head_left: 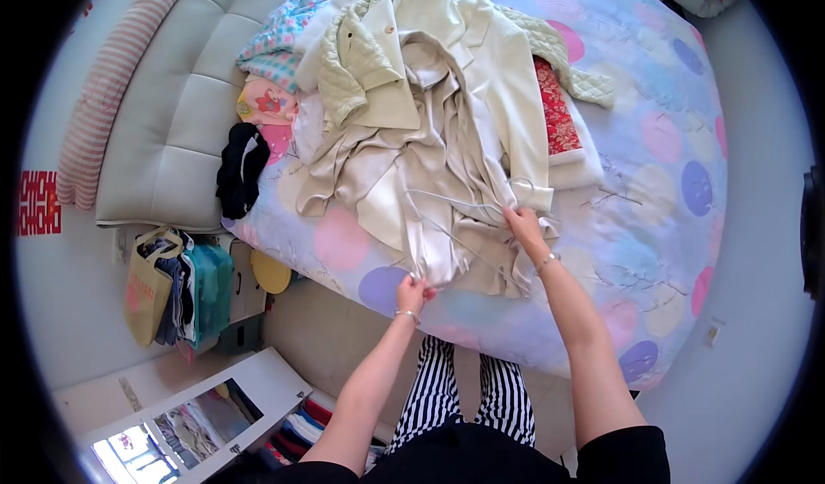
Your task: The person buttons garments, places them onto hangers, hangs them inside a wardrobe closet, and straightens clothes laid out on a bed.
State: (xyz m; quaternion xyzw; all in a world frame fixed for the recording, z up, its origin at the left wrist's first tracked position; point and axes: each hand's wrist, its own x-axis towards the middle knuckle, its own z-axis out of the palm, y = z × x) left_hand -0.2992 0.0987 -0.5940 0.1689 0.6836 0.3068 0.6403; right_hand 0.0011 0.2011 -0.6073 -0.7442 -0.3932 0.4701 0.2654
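Note:
A beige satiny garment (412, 153) lies crumpled near the bed's front edge. My left hand (413, 292) is closed on its lower left edge, fingers pinched together. At the right, my right hand (526, 229) is closed on another edge of the same garment. Between the hands runs a thin white looped line (455, 199); whether it is a hanger or a cord I cannot tell. A cream coat (503, 80) lies under and behind the garment, and a quilted pale-green jacket (352, 63) lies on top to the left.
The clothes rest on a bed with a dotted sheet (657, 192). A black cloth item (242, 170) lies by the grey headboard (185, 89). Red patterned fabric (559, 110) shows at the right of the pile. Bags (150, 291) hang at left, above a mirrored white panel (202, 424).

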